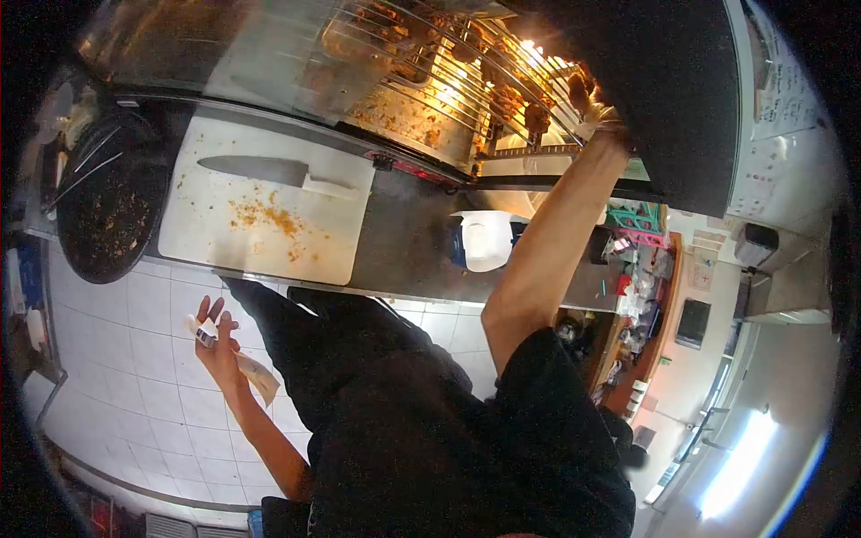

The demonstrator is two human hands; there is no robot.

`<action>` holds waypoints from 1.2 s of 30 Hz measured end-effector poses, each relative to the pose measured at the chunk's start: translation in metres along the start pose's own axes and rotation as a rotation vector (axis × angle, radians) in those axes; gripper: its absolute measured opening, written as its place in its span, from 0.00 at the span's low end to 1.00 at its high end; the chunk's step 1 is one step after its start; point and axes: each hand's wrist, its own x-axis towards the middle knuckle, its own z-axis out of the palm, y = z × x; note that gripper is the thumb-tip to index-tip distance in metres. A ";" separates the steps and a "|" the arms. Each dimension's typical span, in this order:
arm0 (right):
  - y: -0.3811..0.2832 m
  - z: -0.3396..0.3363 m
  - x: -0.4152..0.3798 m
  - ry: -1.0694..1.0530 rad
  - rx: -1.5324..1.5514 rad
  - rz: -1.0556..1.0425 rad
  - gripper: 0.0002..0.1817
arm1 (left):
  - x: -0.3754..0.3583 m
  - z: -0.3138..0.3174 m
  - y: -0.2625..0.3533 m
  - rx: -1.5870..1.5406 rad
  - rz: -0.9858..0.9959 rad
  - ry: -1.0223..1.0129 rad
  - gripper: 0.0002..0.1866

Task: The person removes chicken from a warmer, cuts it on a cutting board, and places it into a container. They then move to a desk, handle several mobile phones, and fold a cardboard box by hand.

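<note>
My left hand point(215, 348) hangs low over the floor, its fingers bent round a small paper bag point(258, 379). One pale end with dark print shows by the fingers; the other sticks out beside the wrist. My right hand point(599, 115) reaches into a lit warming case, close to the wire rack point(448, 112). Its fingers are blurred by glare and small in view, so I cannot make out their grip. Browned pieces of food point(536, 117) sit on the rack near it. Below the rack lies a crumb-covered tray point(408, 115).
On the counter, a white cutting board point(193, 202) carries a knife point(260, 169) and orange crumbs. A dark round pan point(112, 215) with tongs point(88, 175) stands at the left. A white container point(486, 240) is beside my right forearm. The case's dark panel point(682, 99) borders that arm.
</note>
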 end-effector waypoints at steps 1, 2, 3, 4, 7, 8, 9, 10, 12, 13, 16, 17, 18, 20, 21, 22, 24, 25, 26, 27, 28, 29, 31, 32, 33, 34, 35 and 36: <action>0.001 0.001 -0.004 0.005 0.008 0.004 0.28 | 0.000 0.000 0.003 -0.009 0.007 -0.014 0.26; 0.002 0.003 -0.009 0.009 0.018 0.008 0.28 | 0.000 0.001 0.007 -0.005 0.013 -0.013 0.26; 0.004 0.003 -0.016 0.023 0.030 0.014 0.28 | 0.000 0.001 0.011 0.012 0.016 -0.006 0.26; 0.005 0.005 -0.019 0.029 0.035 0.015 0.28 | 0.000 0.002 0.016 0.029 0.019 0.000 0.25; 0.004 0.002 -0.019 0.039 0.068 0.035 0.28 | 0.001 -0.001 0.027 0.052 0.029 0.026 0.25; 0.005 0.000 -0.016 0.037 0.070 0.041 0.28 | 0.001 -0.004 0.028 0.059 0.028 0.029 0.25; 0.007 -0.005 -0.012 0.036 0.074 0.053 0.28 | 0.002 -0.004 0.029 0.057 0.043 0.024 0.25; 0.008 -0.008 -0.005 0.041 0.082 0.050 0.28 | 0.003 -0.004 0.031 0.052 0.059 0.018 0.25; 0.008 -0.012 -0.001 0.049 0.108 0.062 0.28 | 0.006 -0.002 0.032 0.049 0.049 0.028 0.26; 0.011 -0.009 -0.005 0.049 0.121 0.063 0.27 | 0.005 -0.003 0.032 0.057 0.034 0.033 0.26; 0.018 -0.004 -0.020 0.068 0.169 0.066 0.27 | 0.008 0.000 0.028 0.056 0.062 0.008 0.26; 0.018 -0.002 -0.025 0.074 0.195 0.067 0.27 | 0.009 0.005 0.029 0.054 0.060 0.012 0.26; 0.019 -0.004 -0.029 0.076 0.215 0.071 0.27 | 0.008 0.008 0.032 0.061 0.055 0.005 0.27; 0.026 -0.004 -0.047 0.103 0.268 0.085 0.27 | 0.005 0.008 0.033 0.082 0.043 -0.016 0.27; 0.027 -0.003 -0.052 0.116 0.301 0.085 0.27 | 0.005 0.010 0.031 0.094 0.044 -0.022 0.27; 0.026 -0.005 -0.057 0.121 0.329 0.091 0.27 | 0.005 0.012 0.030 0.101 0.047 -0.021 0.27; 0.029 -0.003 -0.069 0.137 0.388 0.110 0.27 | 0.002 0.014 0.031 0.106 0.048 -0.034 0.27; 0.031 -0.002 -0.074 0.147 0.402 0.123 0.26 | 0.001 0.015 0.030 0.109 0.046 -0.042 0.27; 0.030 0.002 -0.076 0.161 0.429 0.131 0.26 | 0.001 0.016 0.029 0.107 0.046 -0.045 0.27; 0.033 0.004 -0.080 0.169 0.469 0.147 0.26 | 0.000 0.018 0.030 0.100 0.048 -0.049 0.27; 0.036 0.005 -0.085 0.182 0.513 0.158 0.26 | 0.001 0.019 0.030 0.103 0.059 -0.037 0.27; 0.039 0.004 -0.091 0.197 0.562 0.171 0.26 | 0.003 0.018 0.028 0.095 0.056 -0.058 0.27; 0.041 -0.001 -0.106 0.226 0.697 0.200 0.26 | 0.006 0.012 0.030 0.142 0.037 -0.077 0.28; 0.037 -0.007 -0.114 0.234 0.779 0.226 0.26 | 0.005 0.011 0.034 0.197 0.015 -0.070 0.28; 0.039 -0.011 -0.126 0.250 0.868 0.257 0.26 | 0.002 0.010 0.042 0.210 0.009 -0.065 0.28; 0.034 -0.019 -0.138 0.254 0.989 0.295 0.26 | 0.001 0.011 0.049 0.219 0.010 -0.059 0.28; 0.030 -0.028 -0.150 0.253 1.110 0.335 0.26 | 0.001 0.009 0.052 0.208 0.014 -0.045 0.29; 0.024 -0.035 -0.166 0.231 1.213 0.390 0.26 | 0.002 0.005 0.051 0.195 0.013 -0.042 0.29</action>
